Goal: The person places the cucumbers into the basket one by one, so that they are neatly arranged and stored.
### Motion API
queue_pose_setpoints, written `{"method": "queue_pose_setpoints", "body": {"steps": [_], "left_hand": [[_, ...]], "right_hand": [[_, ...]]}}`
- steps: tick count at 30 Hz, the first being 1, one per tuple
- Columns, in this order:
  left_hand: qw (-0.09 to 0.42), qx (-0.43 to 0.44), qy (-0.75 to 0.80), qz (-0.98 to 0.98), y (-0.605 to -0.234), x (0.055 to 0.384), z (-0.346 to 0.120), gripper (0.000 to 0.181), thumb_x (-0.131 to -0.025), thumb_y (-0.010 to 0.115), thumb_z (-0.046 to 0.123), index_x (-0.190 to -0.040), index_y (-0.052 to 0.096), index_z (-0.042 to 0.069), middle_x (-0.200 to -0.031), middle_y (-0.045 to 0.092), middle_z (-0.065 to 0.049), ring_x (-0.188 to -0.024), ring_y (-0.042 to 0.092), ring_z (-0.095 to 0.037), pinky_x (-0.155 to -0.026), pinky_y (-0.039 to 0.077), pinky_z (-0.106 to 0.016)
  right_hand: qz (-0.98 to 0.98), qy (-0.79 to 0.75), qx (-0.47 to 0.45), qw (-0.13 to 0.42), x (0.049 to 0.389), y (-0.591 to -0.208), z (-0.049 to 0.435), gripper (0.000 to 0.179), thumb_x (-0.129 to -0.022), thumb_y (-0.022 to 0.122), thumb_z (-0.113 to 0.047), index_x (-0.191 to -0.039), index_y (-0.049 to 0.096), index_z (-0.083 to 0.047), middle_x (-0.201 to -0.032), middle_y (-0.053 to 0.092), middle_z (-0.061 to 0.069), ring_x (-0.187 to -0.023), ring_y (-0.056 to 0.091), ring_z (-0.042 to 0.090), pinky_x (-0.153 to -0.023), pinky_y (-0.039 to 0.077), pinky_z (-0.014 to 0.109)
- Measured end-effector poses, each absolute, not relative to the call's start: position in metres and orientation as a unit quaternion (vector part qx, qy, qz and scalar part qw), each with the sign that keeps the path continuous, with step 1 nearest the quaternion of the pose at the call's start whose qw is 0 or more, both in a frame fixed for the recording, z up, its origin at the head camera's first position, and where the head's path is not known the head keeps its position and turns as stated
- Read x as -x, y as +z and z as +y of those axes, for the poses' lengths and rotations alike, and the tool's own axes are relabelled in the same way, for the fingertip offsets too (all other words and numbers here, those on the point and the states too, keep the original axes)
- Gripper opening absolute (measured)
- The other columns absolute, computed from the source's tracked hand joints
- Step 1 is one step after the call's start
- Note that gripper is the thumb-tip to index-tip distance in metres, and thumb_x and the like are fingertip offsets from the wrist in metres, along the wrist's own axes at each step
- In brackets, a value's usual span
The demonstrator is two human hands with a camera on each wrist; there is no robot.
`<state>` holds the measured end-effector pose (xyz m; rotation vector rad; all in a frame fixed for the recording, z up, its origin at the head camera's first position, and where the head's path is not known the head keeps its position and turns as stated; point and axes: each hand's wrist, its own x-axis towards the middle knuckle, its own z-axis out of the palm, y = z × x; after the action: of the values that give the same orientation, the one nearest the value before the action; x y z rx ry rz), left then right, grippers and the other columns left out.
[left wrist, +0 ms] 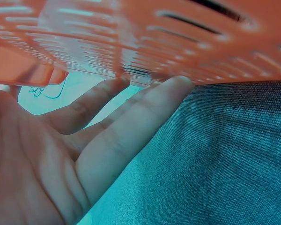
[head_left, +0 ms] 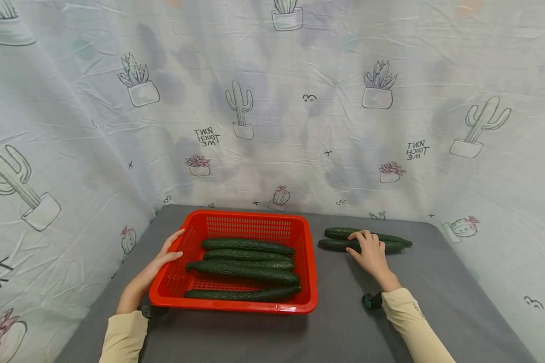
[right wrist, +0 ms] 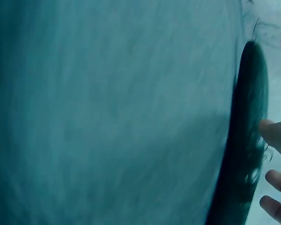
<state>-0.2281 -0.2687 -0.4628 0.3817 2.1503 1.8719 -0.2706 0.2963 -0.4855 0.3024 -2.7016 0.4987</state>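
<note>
My left hand [head_left: 156, 263] is at the left side of a red plastic basket [head_left: 312, 272], thumb and fingers spread along its outside. In the left wrist view, straight fingers [left wrist: 131, 126] reach up to the slotted wall. Several dark green cucumbers [head_left: 250, 272] lie crosswise inside the basket. To its right, two more cucumbers lie side by side on the table, a far one [head_left: 340, 232] and a near one [head_left: 332, 245]. My right hand [head_left: 371, 254] is over this pair, fingers spread above the near cucumber. One fingertip overlaps a cucumber [right wrist: 247, 126] in the right wrist view.
A grey cloth covers the table [head_left: 345, 327]. Pale curtains [head_left: 281, 116] printed with potted cacti hang behind and along both sides. Dark wrist devices show below both hands, such as the one [head_left: 372, 301] at the right wrist.
</note>
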Motion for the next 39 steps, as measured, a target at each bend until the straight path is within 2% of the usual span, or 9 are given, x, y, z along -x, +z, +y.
{"method": "queue_pose_setpoints", "body": {"steps": [5,16,24,32,39], "left_hand": [[0.136,-0.129,0.648,0.738,-0.463,0.229,-0.268,0.061,-0.1,0.035,0.023,-0.148,-0.001,0.03,-0.152,-0.006,-0.011,-0.128,0.025,-0.047,-0.086,0.047,-0.044],[0.128,-0.138,0.641,0.744,-0.465,0.23,-0.27,0.061,-0.1,0.036,0.023,-0.149,0.0,0.029,-0.152,-0.008,-0.01,-0.128,0.024,-0.043,-0.086,0.046,-0.039],[0.13,-0.136,0.648,0.738,-0.464,0.229,-0.269,0.061,-0.1,0.036,0.022,-0.149,-0.001,0.029,-0.152,-0.006,-0.01,-0.128,0.026,-0.045,-0.086,0.046,-0.042],[0.139,-0.129,0.654,0.732,-0.464,0.228,-0.269,0.061,-0.1,0.035,0.023,-0.148,-0.001,0.03,-0.152,-0.002,-0.012,-0.126,0.029,-0.046,-0.086,0.047,-0.044],[0.14,-0.132,0.656,0.73,-0.462,0.229,-0.27,0.061,-0.1,0.034,0.022,-0.148,-0.003,0.03,-0.151,0.0,-0.014,-0.124,0.034,-0.042,-0.085,0.048,-0.044]], "right_hand": [[-0.965,0.17,-0.094,0.174,0.274,-0.491,0.309,0.034,-0.081,0.071,-0.026,-0.109,0.059,-0.011,-0.119,0.049,0.019,-0.106,0.039,0.043,-0.082,0.028,0.059],[-0.978,0.139,-0.072,0.137,0.281,-0.494,0.322,0.045,-0.078,0.072,-0.037,-0.114,0.059,-0.014,-0.115,0.049,0.02,-0.102,0.038,0.041,-0.083,0.024,0.06],[-0.98,0.124,-0.085,0.129,0.279,-0.492,0.319,0.043,-0.079,0.071,-0.034,-0.116,0.061,-0.015,-0.11,0.047,0.02,-0.1,0.037,0.041,-0.084,0.024,0.061],[-0.983,0.088,-0.107,0.123,0.277,-0.49,0.318,0.04,-0.082,0.068,-0.033,-0.117,0.059,-0.015,-0.112,0.05,0.017,-0.104,0.041,0.043,-0.085,0.027,0.062],[-0.981,0.09,-0.132,0.113,0.275,-0.492,0.32,0.041,-0.086,0.064,-0.033,-0.121,0.057,-0.014,-0.115,0.05,0.017,-0.107,0.041,0.043,-0.09,0.025,0.063]]}}
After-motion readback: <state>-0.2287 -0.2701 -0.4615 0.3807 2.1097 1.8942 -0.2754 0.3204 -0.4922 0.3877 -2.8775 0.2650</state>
